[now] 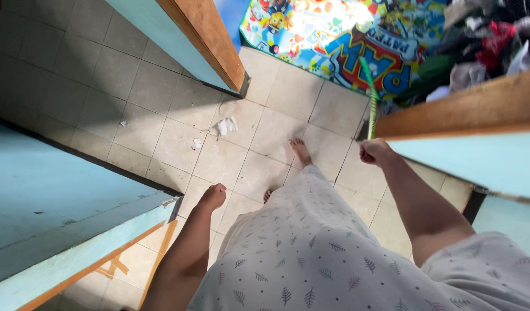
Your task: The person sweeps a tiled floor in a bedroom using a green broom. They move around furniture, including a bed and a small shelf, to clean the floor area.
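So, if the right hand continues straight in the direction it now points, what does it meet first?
The right hand is closed around a green stick and points toward the doorway. Straight ahead it would probably meet the colourful cartoon mat on the floor, though depth is unclear.

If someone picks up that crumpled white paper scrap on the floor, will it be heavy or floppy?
The crumpled white paper scrap on the beige tiled floor looks thin and creased, so it is probably very light and floppy. It lies flat among smaller bits, so it would likely slide or flutter rather than roll.
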